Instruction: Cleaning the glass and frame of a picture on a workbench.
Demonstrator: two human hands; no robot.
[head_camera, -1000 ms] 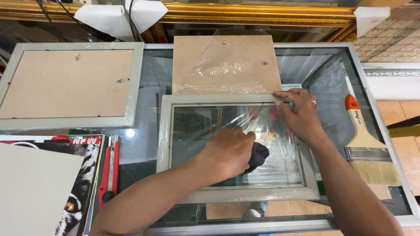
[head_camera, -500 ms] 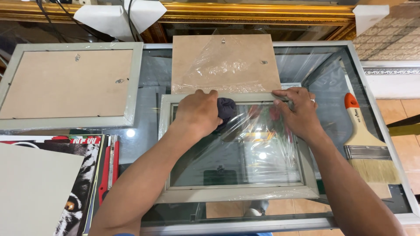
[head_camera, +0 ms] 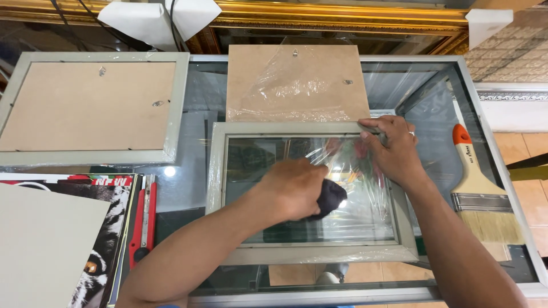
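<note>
Grey picture frame (head_camera: 311, 254) with its glass pane lies flat on the glass table (head_camera: 194, 114), near the front edge and about midway between the left and right edges, partly wrapped in clear plastic film (head_camera: 354, 171). On the pane, the left hand (head_camera: 294, 188) is closed around a dark cloth (head_camera: 331, 197) and presses it against the glass near the middle of the frame. At the frame's far right corner the right hand (head_camera: 394, 151) rests with fingers curled, pinching the frame's rim there.

Just beyond the frame's far side lies a brown backing board (head_camera: 297, 82), also covered in crinkled film, touching or nearly touching the frame. At the far left corner of the table sits a second grey frame (head_camera: 91, 108), face down with its brown back showing. Along the right edge lies a paintbrush (head_camera: 476, 182) with an orange-tipped handle. Near the left edge, a red utility knife (head_camera: 142, 222) lies beside a printed poster (head_camera: 105, 228) and a pale board (head_camera: 43, 245).
</note>
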